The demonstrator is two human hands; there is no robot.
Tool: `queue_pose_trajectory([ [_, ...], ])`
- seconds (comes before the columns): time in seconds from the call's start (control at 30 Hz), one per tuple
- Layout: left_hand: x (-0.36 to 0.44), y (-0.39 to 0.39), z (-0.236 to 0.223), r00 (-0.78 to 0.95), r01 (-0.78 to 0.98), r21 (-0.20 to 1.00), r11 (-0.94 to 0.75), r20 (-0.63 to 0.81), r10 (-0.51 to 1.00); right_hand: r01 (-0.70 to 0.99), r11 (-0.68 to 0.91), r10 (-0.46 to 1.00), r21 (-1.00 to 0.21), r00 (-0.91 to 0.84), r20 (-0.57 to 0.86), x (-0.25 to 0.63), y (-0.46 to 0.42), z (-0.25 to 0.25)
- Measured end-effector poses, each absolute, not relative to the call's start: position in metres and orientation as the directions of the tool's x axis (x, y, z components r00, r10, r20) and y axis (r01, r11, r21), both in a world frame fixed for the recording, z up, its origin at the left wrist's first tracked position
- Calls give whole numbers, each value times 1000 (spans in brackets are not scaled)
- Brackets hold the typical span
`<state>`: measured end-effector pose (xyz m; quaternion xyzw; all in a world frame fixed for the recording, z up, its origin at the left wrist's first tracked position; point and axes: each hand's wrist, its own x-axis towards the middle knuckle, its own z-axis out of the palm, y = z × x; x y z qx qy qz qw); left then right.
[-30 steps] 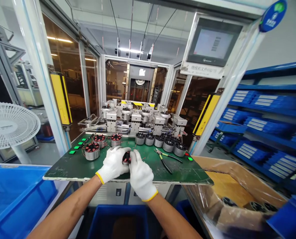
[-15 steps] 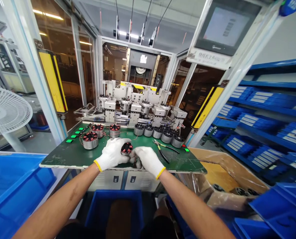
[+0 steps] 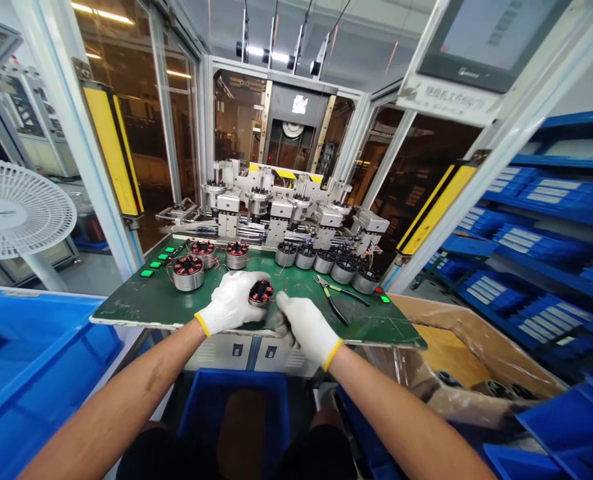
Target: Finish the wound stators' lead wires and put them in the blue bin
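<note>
Winding machine (image 3: 286,167) inside a glass-and-aluminium enclosure, ahead of the wearer; yellow light curtains (image 3: 109,150) stand at the opening. Blue shelving (image 3: 541,233) at right carries blue bins (image 3: 526,243) with white labels, text too small to read. Touch-screen panel (image 3: 486,40) at upper right, display unreadable; the white plate (image 3: 446,100) beneath it bears a line of Chinese characters, not legible at this blur. Large blue tub (image 3: 36,353) at left, blue crate (image 3: 231,400) below the bench, and a plastic-lined cardboard box (image 3: 461,353) at right holding dark parts. White pedestal fan (image 3: 11,207) beyond the left side. Green work board (image 3: 141,300) carries three wound stators (image 3: 188,273) at left, a row of dark-topped cylinders (image 3: 321,263) at back, lit green buttons (image 3: 159,260), and yellow-handled pliers (image 3: 334,297). Left hand (image 3: 231,303), in a white knit glove with yellow cuff, is closed around one side of a wound stator (image 3: 261,293), fingertips against it, holding it just above the board. Right hand (image 3: 306,330), same glove, sits just below and beside it, fingers curled; contact cannot be told. The stator has a black slotted core, red-brown copper windings and a silver base.
</note>
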<state>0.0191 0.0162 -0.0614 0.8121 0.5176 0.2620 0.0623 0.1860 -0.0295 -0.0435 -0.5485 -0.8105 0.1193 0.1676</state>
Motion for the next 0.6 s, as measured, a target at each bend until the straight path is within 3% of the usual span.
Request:
queue_pose_trajectory([
  [0.07, 18, 17, -61, 316, 808, 393, -440, 341, 885, 817, 415, 908, -401, -342, 242, 184, -45, -52],
  [0.17, 13, 20, -60, 353, 758, 463, -459, 299, 886, 914, 314, 911, -255, -215, 353, 179, -57, -59],
  [0.2, 11, 22, -59, 386, 724, 499, -476, 279, 879, 926, 263, 919, -272, -155, 361, 177, -58, -61],
  [0.23, 8, 23, -58, 424, 686, 536, -492, 255, 869, 891, 238, 937, -388, -106, 332, 175, -56, -64],
  [0.3, 4, 27, -55, 503, 611, 601, -515, 208, 839, 619, 217, 976, -755, -115, 186, 172, -53, -72],
  [0.37, 0, 30, -53, 565, 550, 645, -530, 180, 805, 270, 118, 972, -956, -226, 56, 169, -51, -83],
  [0.43, -2, 31, -52, 597, 509, 673, -536, 173, 784, -23, -23, 943, -999, -331, -14, 163, -52, -97],
  [0.53, -1, 31, -49, 609, 486, 689, -537, 174, 774, -446, -183, 933, -876, -360, -11, 151, -56, -116],
  [0.6, -1, 30, -46, 606, 490, 695, -526, 163, 779, -544, -173, 958, -821, -288, -11, 143, -58, -126],
])
